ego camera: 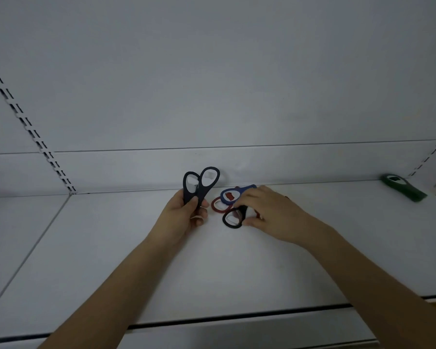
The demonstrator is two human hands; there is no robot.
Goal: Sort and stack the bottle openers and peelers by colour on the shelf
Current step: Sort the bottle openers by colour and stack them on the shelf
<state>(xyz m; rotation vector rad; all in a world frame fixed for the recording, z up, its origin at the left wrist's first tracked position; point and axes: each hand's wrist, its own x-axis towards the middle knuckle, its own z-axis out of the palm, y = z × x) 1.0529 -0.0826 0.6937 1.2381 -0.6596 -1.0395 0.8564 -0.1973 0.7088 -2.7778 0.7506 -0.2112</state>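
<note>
Head view, looking down on the white shelf [86,248]. My left hand [184,217], at centre frame, grips two black bottle openers [200,183] by their handles, fingers and thumb curled round them; their ring ends fan upward toward the back panel [212,71].

Just right of it, my right hand [264,210] rests over a small mixed pile: a third black opener [233,219] lowest in frame, a red opener [218,205] beside it, and a blue opener [237,193] lying on top toward the back. My right thumb and fingertips close on the handle end of the third black opener, though whether the pinch is complete I cannot tell, as the hand hides the handle.

That opener's ring points lower left, toward my left hand; its long axis runs from lower left to upper right, under my right palm. The right hand is clearly the nearer, already touching it, and the left waits close by, so the likely step is passing it across to join the black pair.

A green opener [403,187] lies well apart at the right edge of the frame.
</note>
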